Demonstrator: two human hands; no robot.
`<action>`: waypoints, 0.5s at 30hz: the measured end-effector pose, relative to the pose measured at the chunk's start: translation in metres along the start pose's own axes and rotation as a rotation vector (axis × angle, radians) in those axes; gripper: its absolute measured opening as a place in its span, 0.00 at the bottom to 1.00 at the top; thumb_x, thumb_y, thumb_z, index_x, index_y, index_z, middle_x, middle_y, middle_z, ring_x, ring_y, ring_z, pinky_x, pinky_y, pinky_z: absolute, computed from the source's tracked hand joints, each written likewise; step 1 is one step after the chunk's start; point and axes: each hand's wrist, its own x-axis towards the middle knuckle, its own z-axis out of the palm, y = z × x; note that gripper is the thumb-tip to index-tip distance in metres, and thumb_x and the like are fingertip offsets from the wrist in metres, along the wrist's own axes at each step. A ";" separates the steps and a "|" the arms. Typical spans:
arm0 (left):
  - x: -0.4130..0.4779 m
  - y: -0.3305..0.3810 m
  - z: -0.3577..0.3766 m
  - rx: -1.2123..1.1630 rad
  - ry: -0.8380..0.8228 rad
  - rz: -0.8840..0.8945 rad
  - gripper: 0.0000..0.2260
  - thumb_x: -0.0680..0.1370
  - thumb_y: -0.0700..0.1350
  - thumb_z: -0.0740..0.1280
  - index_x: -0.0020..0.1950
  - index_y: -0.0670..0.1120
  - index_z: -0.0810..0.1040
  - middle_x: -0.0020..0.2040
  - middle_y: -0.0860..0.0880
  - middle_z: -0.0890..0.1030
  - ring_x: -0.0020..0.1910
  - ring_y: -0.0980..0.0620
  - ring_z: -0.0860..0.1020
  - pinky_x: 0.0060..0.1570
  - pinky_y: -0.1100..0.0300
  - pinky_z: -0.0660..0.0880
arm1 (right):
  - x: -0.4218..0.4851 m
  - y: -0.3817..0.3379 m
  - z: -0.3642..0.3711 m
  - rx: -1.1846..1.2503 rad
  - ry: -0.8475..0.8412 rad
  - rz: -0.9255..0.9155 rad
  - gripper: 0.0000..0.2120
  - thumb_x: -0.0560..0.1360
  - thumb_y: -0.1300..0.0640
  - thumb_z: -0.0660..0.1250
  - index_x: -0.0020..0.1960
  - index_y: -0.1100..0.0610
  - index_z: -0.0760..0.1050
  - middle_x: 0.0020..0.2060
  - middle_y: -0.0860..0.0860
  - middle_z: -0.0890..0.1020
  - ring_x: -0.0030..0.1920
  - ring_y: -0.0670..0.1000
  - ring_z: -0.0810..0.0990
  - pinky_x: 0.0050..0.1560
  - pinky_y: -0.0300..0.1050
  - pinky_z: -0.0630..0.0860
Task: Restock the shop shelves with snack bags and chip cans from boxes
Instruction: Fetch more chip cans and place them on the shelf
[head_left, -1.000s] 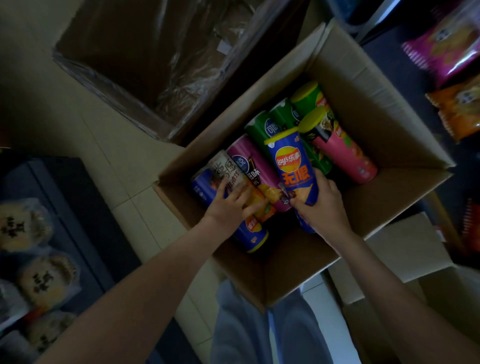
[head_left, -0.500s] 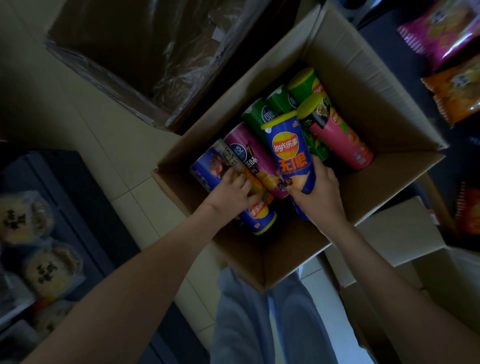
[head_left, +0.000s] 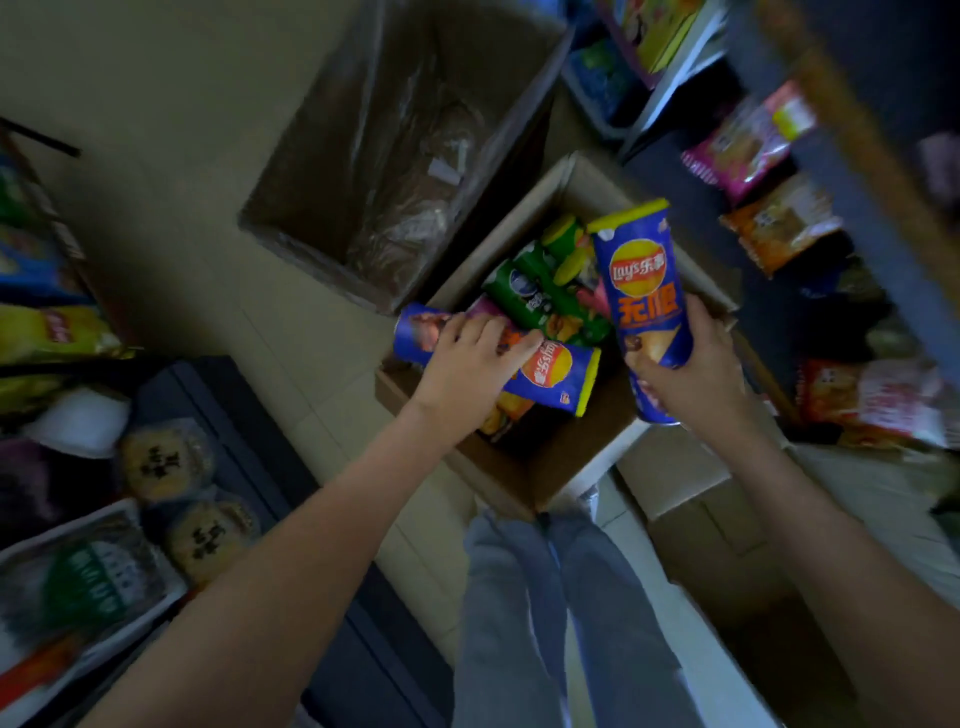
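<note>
An open cardboard box (head_left: 545, 467) on the floor holds several chip cans, among them green cans (head_left: 540, 296). My right hand (head_left: 691, 374) grips a blue Lay's can (head_left: 644, 291), held upright above the box with its yellow lid up. My left hand (head_left: 467, 364) grips a second blue Lay's can (head_left: 550, 371), which lies sideways above the box's left part, yellow lid pointing right. A purple can shows partly under my left hand.
A larger empty box (head_left: 405, 156) with a plastic liner stands behind. Snack bags (head_left: 779, 228) lie on the right shelf, pastry packs (head_left: 166, 462) on the low left shelf. Another closed carton (head_left: 691, 483) sits near my right forearm. My legs are below the box.
Both hands have risen with their blue cans, lifting them out of the box. The view has pulled back and up, showing more of the shelves on both sides.
</note>
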 end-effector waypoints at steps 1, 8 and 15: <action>-0.002 0.005 -0.019 -0.063 0.050 -0.049 0.37 0.59 0.44 0.80 0.67 0.46 0.74 0.52 0.37 0.78 0.52 0.34 0.78 0.61 0.33 0.69 | -0.014 -0.011 -0.017 0.016 0.019 -0.001 0.38 0.72 0.56 0.74 0.76 0.54 0.59 0.68 0.58 0.69 0.67 0.57 0.68 0.60 0.44 0.63; -0.014 0.078 -0.186 -0.659 0.105 -0.293 0.38 0.68 0.47 0.76 0.75 0.50 0.64 0.56 0.47 0.67 0.55 0.44 0.75 0.56 0.59 0.70 | -0.118 -0.072 -0.142 0.210 0.189 0.015 0.37 0.69 0.53 0.76 0.73 0.53 0.64 0.65 0.54 0.73 0.64 0.55 0.73 0.65 0.53 0.70; -0.022 0.178 -0.320 -1.015 0.205 -0.097 0.36 0.65 0.50 0.78 0.69 0.55 0.67 0.58 0.50 0.77 0.55 0.52 0.78 0.57 0.56 0.75 | -0.228 -0.094 -0.256 0.474 0.420 -0.028 0.34 0.69 0.52 0.76 0.71 0.51 0.67 0.58 0.47 0.78 0.51 0.36 0.78 0.50 0.35 0.77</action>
